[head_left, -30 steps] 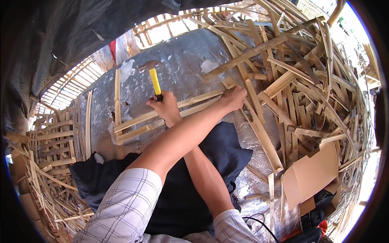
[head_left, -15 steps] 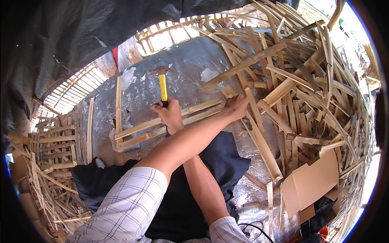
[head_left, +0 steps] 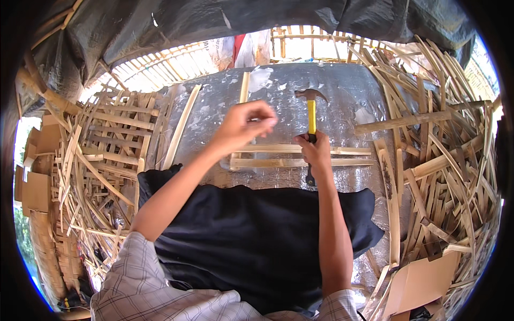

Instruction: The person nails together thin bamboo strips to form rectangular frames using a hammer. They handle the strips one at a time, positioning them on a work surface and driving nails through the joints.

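Observation:
My right hand grips a claw hammer by its yellow and black handle, with the metal head up and pointing away from me. Raised to its left, my left hand has its fingers curled in toward the thumb; anything between them is too small or blurred to make out. Two bamboo strips lie side by side crosswise, below and behind the hands. Another bamboo strip stands at a right angle to them at their left end, partly hidden by my left hand.
Black cloth covers my lap. A large heap of split bamboo fills the right side, beside a cardboard box. At left are a woven bamboo lattice and loose strips. A dark tarp hangs overhead.
My left hand has come away from the bamboo at the right and swung left, so my arms are uncrossed. The hammer stays in my right hand. The view has turned left.

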{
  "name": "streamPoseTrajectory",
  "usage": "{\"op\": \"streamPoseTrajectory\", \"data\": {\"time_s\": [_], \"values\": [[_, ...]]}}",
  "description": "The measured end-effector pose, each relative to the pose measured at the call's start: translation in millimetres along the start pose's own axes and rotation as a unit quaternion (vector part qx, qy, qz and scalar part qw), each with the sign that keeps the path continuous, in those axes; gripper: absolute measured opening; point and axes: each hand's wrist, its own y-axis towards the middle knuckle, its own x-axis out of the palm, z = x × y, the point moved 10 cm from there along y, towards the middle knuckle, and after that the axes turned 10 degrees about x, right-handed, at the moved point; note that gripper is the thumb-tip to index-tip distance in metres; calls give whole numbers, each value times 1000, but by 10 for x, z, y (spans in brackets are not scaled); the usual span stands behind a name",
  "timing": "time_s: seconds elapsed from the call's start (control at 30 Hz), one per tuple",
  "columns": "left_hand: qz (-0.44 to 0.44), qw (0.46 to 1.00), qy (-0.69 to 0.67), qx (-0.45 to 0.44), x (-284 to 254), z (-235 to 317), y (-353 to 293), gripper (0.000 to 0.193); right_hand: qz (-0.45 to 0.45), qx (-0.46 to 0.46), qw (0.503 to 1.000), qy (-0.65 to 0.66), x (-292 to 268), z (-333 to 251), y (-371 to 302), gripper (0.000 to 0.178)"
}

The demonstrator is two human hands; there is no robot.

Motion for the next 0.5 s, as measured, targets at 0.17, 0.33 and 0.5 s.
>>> {"op": "streamPoseTrajectory", "data": {"time_s": [0.17, 0.33, 0.5], "values": [[78, 996, 0, -46, -891, -733, -677, 6, -23, -57, 995, -82, 143, -188, -243, 20], [63, 996, 50, -27, -1002, -1046, -704, 7, -71, -69, 981, -164, 395, -291, -400, 26], [-10, 997, 68, -32, -826, -1258, -673, 12, -74, -92, 964, -238, 739, -389, -415, 32]]}}
